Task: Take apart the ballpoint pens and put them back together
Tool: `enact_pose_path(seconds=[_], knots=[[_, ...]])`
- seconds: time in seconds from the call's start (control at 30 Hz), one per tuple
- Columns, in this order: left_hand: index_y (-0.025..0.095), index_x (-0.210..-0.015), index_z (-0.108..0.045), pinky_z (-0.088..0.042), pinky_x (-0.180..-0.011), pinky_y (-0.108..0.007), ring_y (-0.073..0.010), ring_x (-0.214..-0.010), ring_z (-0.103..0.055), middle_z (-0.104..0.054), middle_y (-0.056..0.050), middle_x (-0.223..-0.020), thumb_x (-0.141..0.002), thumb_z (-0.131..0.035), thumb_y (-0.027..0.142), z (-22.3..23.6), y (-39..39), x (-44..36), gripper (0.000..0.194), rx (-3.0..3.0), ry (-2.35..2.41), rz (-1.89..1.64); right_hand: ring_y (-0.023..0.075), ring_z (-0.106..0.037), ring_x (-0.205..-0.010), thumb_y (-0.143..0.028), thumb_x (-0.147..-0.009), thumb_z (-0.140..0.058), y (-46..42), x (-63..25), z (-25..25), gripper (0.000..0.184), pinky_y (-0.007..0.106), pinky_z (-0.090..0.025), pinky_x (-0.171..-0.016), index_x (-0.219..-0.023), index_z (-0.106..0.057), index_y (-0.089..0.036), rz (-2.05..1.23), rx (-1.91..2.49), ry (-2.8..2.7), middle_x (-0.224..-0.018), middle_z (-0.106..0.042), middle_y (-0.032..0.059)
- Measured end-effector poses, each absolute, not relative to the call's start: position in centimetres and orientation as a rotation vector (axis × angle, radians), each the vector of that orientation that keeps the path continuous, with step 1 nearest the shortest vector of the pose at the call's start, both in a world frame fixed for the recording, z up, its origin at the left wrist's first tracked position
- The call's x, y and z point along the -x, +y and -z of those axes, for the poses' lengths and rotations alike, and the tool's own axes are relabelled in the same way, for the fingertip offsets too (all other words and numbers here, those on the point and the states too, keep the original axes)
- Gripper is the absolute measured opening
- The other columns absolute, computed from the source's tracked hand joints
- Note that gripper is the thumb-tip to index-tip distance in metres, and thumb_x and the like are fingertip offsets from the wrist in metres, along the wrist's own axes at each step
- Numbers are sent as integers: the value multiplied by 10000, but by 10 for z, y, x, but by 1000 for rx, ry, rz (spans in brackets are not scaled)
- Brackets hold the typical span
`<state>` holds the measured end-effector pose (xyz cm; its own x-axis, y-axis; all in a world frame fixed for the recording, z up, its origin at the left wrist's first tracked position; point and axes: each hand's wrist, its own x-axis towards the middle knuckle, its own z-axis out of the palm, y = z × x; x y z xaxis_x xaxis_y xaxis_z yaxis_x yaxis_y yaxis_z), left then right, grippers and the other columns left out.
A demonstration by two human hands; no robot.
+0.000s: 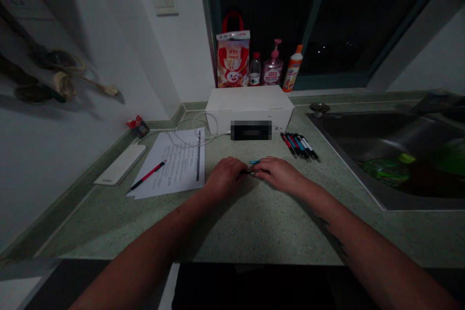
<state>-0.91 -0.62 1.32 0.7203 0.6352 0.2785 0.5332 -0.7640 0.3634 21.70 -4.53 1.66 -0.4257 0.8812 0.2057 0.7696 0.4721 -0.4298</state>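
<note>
My left hand (225,177) and my right hand (278,173) meet low over the middle of the counter, both with fingers closed. A thin dark pen part (247,172) runs between their fingertips, gripped from both sides; whether it is a refill or a tip is too small to tell. A short blue pen piece (255,162) sticks out leftward from my right fingers, the rest of it hidden by that hand. To the right lies a row of several pens (300,147) in red, blue, black and white. A red and black pen (148,175) rests on the printed sheets (178,162).
Behind my hands stand a white box (250,99) and a black device with a blurred front (251,131). A white cable (189,131) loops over the sheets beside a white power strip-like slab (121,164). The metal sink (345,164) opens on the right.
</note>
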Motion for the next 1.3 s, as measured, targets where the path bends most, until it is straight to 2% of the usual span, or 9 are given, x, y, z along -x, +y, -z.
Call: enact_pose_path(seconds=[0.13,0.3,0.43,0.63,0.77,1.0,1.3], knots=[[207,-1168,-707,-462,-892,-403,-253,-988,-594,-686,-86,-1016,-923,-607,165,-18,-1,13,268,-2743,1061,-507,235,-661,-952,-183,-945,-600,-45,-221,-24,177,367,-493,-860,-987,-762,-239,-258,1539,-2298,-970,-751,62],[190,-1062,-701,-470,-862,-358,-231,-976,-584,-650,-83,-1014,-940,-544,156,-17,4,18,202,-2593,1249,-633,248,-654,-983,-200,-961,-570,-45,-224,-30,182,366,-482,-873,-988,-749,-204,-216,1689,-2215,-987,-742,80],[214,-959,-679,-467,-770,-335,-210,-859,-596,-662,-56,-943,-921,-590,240,-14,2,16,100,-2362,1316,-687,236,-662,-947,-184,-940,-584,-46,-221,-29,169,353,-484,-838,-979,-746,-214,-276,1674,-2200,-974,-733,73],[225,-1004,-704,-468,-791,-331,-200,-861,-602,-667,-50,-946,-935,-563,261,-14,-3,11,161,-2393,1136,-666,220,-661,-910,-161,-922,-597,-47,-218,-26,160,340,-477,-821,-949,-745,-215,-324,1600,-2221,-969,-734,69],[223,-953,-720,-473,-784,-329,-194,-846,-605,-658,-48,-910,-929,-541,230,-14,-3,10,181,-2400,1089,-644,216,-666,-921,-165,-929,-587,-48,-216,-26,164,335,-475,-832,-954,-742,-217,-368,1592,-2235,-981,-735,64],[210,-931,-732,-477,-793,-342,-213,-859,-611,-678,-63,-933,-921,-541,229,-11,7,14,192,-2407,1216,-644,221,-650,-866,-157,-892,-598,-46,-230,-31,151,330,-461,-781,-894,-742,-203,-361,1704,-2237,-941,-704,79],[218,-1020,-750,-472,-844,-358,-255,-983,-632,-710,-86,-992,-928,-572,245,-5,11,10,203,-2512,1249,-434,175,-637,-759,-154,-834,-667,-48,-227,-31,112,286,-438,-694,-876,-746,-221,-542,1695,-2296,-867,-697,38]])
